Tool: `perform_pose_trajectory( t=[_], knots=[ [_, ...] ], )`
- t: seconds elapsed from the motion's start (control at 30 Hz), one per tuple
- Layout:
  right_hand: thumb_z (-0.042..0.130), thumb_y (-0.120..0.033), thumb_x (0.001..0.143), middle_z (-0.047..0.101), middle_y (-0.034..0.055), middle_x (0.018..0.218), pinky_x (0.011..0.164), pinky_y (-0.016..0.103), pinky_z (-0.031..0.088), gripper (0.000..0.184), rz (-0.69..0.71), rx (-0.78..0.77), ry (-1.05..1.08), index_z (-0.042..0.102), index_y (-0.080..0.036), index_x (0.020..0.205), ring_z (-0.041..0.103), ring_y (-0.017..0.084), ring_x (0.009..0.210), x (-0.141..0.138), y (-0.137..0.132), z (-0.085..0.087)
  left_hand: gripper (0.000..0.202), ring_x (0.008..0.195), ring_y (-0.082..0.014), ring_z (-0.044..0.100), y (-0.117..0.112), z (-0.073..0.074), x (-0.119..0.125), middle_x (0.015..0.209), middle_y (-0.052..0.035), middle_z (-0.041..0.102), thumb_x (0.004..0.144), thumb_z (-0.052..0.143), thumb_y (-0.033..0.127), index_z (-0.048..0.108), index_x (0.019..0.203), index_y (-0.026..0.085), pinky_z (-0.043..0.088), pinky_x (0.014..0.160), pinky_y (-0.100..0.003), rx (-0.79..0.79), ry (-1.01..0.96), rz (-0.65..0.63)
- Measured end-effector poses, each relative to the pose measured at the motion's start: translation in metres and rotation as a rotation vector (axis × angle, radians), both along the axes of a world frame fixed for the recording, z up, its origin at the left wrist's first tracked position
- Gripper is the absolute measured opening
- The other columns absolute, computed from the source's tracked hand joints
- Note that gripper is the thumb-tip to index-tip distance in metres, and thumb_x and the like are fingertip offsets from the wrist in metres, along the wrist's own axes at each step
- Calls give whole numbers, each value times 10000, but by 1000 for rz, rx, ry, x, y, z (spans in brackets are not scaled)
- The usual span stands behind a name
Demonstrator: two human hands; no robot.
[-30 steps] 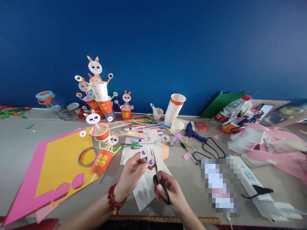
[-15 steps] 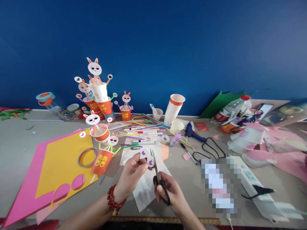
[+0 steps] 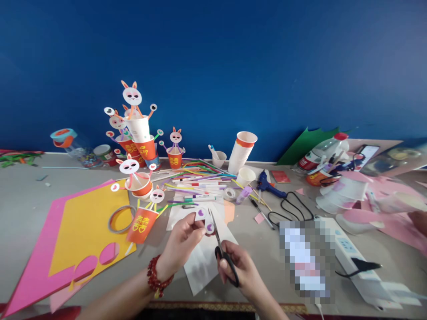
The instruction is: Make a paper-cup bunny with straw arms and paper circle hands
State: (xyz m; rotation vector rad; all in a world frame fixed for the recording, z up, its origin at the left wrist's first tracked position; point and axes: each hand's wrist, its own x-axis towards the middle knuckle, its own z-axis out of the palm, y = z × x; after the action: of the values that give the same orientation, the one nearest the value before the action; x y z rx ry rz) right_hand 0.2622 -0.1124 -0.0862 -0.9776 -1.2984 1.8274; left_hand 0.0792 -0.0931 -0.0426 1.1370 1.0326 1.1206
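Between the thumb and fingers of my left hand is a small white paper cutout with purple hearts drawn on it. My right hand grips black-handled scissors, fingers through the loops. Their blades point away from me, up along the right edge of the cutout. Whether the blades touch the paper I cannot tell. Beneath both hands lie white sheets of paper. Left of them, a red paper cup with a bunny head leans over beside a roll of tape.
Bunny cups are stacked at the back left. Pipe cleaners and markers spread across the middle. A blue glue gun, its cord and a power strip lie to the right. Another person's hand shows at the right edge.
The scissors and my right hand have shifted slightly right and down. My left hand keeps its hold on the cutout. Another person's hand has appeared at the right edge.
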Motion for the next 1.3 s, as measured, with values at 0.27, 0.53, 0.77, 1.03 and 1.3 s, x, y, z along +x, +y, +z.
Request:
perform_pose_trajectory(
  t=[0.27, 0.53, 0.77, 1.03, 1.3],
  knots=[
    [720, -684, 680, 478, -65, 501, 415, 180, 313, 556, 32, -25, -34, 442, -203, 683, 427, 71, 414, 7, 1, 2, 147, 610, -117, 406, 1, -5, -6, 689, 16, 511, 840, 562, 279, 515, 742, 181, 324, 584, -232, -32, 65, -31],
    [736, -668, 671, 467, -72, 495, 404, 181, 284, 550, 50, -35, -49, 447, -200, 679, 410, 68, 407, 12, 2, 1, 160, 607, -113, 399, 2, 0, -8, 695, 17, 514, 832, 580, 287, 510, 735, 181, 309, 572, -227, -48, 52, -51],
    [740, -653, 679, 452, -75, 486, 411, 181, 284, 543, 53, -37, -80, 435, -203, 660, 407, 65, 406, 15, 4, 5, 139, 662, -128, 465, 4, 6, -9, 756, -12, 599, 841, 558, 257, 496, 742, 181, 333, 611, -240, -37, 28, -89],
    [743, -628, 684, 456, -78, 469, 412, 184, 282, 527, 72, -31, -157, 421, -211, 650, 414, 69, 407, 19, 6, 8, 145, 727, -151, 540, 4, 9, -10, 794, -34, 649, 836, 565, 244, 488, 727, 187, 375, 660, -249, -23, 17, -94],
    [750, -635, 670, 474, -68, 470, 417, 190, 266, 526, 94, -16, -171, 448, -205, 654, 410, 73, 414, 23, 8, 9, 153, 775, -177, 612, 6, 16, -9, 789, -43, 674, 824, 591, 253, 503, 716, 188, 438, 723, -281, -30, -44, -105]
  ],
)
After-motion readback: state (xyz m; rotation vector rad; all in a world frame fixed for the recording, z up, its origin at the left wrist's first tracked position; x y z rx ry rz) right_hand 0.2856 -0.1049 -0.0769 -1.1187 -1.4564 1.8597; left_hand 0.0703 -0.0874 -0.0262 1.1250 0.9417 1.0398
